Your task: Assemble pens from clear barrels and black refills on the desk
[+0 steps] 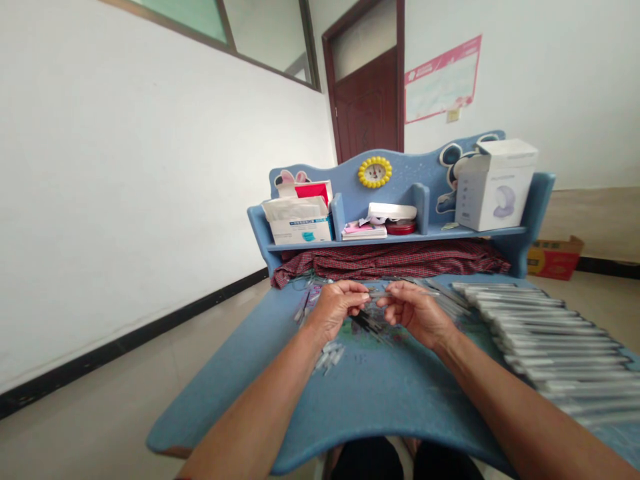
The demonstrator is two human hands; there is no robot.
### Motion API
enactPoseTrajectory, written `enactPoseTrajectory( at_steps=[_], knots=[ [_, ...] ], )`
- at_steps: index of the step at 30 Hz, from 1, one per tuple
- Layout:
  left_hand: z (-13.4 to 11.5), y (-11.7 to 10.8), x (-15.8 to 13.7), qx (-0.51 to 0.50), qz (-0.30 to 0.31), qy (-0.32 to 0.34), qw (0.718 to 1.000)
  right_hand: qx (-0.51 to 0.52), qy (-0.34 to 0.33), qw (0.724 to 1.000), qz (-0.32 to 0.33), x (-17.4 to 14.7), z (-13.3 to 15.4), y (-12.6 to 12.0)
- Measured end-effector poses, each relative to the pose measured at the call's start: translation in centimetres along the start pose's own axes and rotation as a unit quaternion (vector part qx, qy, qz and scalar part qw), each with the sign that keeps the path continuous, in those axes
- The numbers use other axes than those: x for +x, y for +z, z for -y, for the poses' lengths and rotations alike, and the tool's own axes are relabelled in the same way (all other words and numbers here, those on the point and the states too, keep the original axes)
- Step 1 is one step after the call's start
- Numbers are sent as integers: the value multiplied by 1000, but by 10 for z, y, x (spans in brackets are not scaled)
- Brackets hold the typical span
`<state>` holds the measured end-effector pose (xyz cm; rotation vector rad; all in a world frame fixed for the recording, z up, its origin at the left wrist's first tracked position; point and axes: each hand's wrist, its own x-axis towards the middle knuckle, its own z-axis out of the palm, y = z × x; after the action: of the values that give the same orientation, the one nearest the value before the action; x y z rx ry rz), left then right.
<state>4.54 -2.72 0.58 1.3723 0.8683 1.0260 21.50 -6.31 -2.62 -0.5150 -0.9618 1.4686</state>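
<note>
And here's the slim clear piece (378, 294), level in front of the blue shelf unit (344, 183), just off its middle and above the surface (370, 397). The left hand (337, 309) pinches one end, thumb and forefinger closed together, a tip hold that seems to leave most of the length free. Over at the other end, the right hand (416, 313) has its fingers curled and nearly together; blur hides whether they truly grip, so I can't tell. Beneath, nearer us than the shelf unit, dark slender parts (369, 323) lie in a loose heap, probably for short reaches. Small pale pieces (330, 358) sit in front of the shelf unit's left half, perhaps kept apart by kind. Look in front of its right end: a long row of pen-like sticks (555, 343), side by side, presumably to stay orderly. Right against the shelf unit's foot, plaid cloth (395, 260) is bunched, likely pushed back for working room; up on the shelf unit itself, a white box (493, 190) stands at the right end.
</note>
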Motion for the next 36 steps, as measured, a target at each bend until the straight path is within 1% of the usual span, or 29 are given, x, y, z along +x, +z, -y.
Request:
enactPoseTrajectory(
  at_steps=[6, 16, 23, 30, 36],
  knots=[
    [1, -1, -1, 23, 9, 11, 1000, 0, 3, 1000, 0, 0, -1, 0],
    [-1, -5, -5, 74, 36, 1, 997, -4, 13, 1000, -5, -3, 1, 2],
    [0, 0, -8, 61, 10, 45, 997, 13, 10, 1000, -13, -2, 1, 4],
    [0, 0, -9, 45, 41, 36, 997, 27, 6, 999, -21, -2, 1, 4],
    [1, 2, -9, -4, 32, 17, 999, 18, 5, 999, -30, -2, 1, 6]
  ],
)
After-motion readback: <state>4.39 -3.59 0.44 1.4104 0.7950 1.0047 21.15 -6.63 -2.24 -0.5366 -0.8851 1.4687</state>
